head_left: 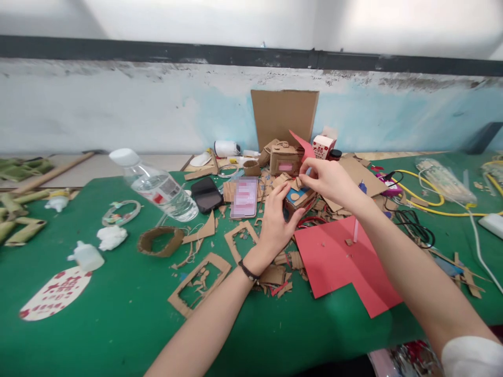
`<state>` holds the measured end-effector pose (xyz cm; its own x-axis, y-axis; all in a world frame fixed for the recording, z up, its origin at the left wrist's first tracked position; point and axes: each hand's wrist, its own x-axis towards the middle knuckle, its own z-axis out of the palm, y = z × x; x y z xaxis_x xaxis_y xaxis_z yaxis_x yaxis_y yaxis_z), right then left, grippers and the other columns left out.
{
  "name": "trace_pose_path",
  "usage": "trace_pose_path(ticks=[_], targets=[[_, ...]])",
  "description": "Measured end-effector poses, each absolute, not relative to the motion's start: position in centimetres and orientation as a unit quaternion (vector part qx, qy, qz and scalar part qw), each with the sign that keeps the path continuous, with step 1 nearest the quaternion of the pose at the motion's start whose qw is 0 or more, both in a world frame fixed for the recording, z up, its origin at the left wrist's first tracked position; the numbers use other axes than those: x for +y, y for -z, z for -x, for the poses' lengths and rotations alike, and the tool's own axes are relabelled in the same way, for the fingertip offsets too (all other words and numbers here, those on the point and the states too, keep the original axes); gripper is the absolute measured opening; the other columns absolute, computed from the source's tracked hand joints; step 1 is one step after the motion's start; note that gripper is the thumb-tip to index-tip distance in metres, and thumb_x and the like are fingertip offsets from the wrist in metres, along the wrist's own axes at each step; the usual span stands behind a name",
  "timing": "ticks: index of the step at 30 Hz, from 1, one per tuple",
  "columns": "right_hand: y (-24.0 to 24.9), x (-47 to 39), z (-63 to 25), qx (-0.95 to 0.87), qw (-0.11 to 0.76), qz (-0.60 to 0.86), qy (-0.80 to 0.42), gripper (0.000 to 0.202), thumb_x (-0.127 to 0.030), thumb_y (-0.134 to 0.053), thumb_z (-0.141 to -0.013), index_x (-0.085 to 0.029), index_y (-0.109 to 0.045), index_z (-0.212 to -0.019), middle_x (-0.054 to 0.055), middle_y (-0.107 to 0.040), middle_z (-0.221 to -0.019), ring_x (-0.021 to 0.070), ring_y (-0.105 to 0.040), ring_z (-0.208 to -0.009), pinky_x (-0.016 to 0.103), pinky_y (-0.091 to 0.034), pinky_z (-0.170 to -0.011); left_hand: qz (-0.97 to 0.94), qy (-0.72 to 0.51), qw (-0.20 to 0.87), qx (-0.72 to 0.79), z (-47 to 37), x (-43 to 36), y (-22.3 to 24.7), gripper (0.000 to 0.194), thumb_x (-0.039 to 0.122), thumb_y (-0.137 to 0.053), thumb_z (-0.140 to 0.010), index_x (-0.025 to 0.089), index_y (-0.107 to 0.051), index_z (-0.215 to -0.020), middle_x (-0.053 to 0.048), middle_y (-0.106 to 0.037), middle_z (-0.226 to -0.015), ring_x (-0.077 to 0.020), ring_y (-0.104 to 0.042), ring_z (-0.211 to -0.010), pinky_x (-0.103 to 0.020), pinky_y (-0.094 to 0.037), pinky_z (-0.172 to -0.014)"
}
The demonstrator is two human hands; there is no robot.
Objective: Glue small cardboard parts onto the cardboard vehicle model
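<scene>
A small cardboard box point(297, 197) with a blue top and a round tan disc on it sits amid cardboard scraps. Its left side is held by my left hand point(277, 217), fingers along the far edge and thumb at the near side. Just above the box's right end, my right hand point(326, 179) is closed in a pinch; whatever lies between the fingertips is too small or hidden to name. Behind the hands stands another cardboard box point(286, 159) with a pink window. A phone point(244, 197) with a lit screen lies left of my left hand.
Red card point(338, 256) lies under my right forearm, beside a glue gun point(362, 187). Cardboard frames point(200, 283), a cardboard ring point(160, 242) and a tilted-looking water bottle point(157, 186) are at left. A cardboard sheet point(285, 118) leans on the wall; yellow cable point(436, 201) runs right.
</scene>
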<state>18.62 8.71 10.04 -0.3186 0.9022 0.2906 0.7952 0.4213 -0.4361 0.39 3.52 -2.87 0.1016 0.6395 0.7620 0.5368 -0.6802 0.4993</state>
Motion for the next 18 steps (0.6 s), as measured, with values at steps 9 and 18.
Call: trace_pose_path(ticks=[9,18], targets=[[-9.3,8.3,-18.6,-0.796,0.277,0.522,-0.136,0.020,-0.042,-0.064,-0.104,-0.026,-0.075,-0.102,0.002,-0.081,-0.087,0.0207,-0.069,-0.078,0.033,-0.042,-0.070,-0.712,-0.407,-0.002,0.573,11.9,6.8,1.8,0.073,0.024,-0.073,-0.087,0.019,-0.055,-0.158,-0.023,-0.045,-0.170,-0.0455,-0.041,-0.164,-0.068,-0.032,-0.136],[-9.0,8.4,-18.7,-0.797,0.276,0.521,-0.131,0.020,-0.044,-0.064,-0.106,-0.027,-0.074,-0.104,0.001,-0.080,-0.087,0.0203,-0.069,-0.078,0.033,-0.041,-0.071,-0.713,-0.362,0.021,0.600,15.3,8.2,4.2,0.085,0.027,-0.077,-0.079,0.018,-0.051,-0.160,-0.025,-0.040,-0.176,-0.0515,-0.025,-0.171,-0.078,-0.022,-0.136]])
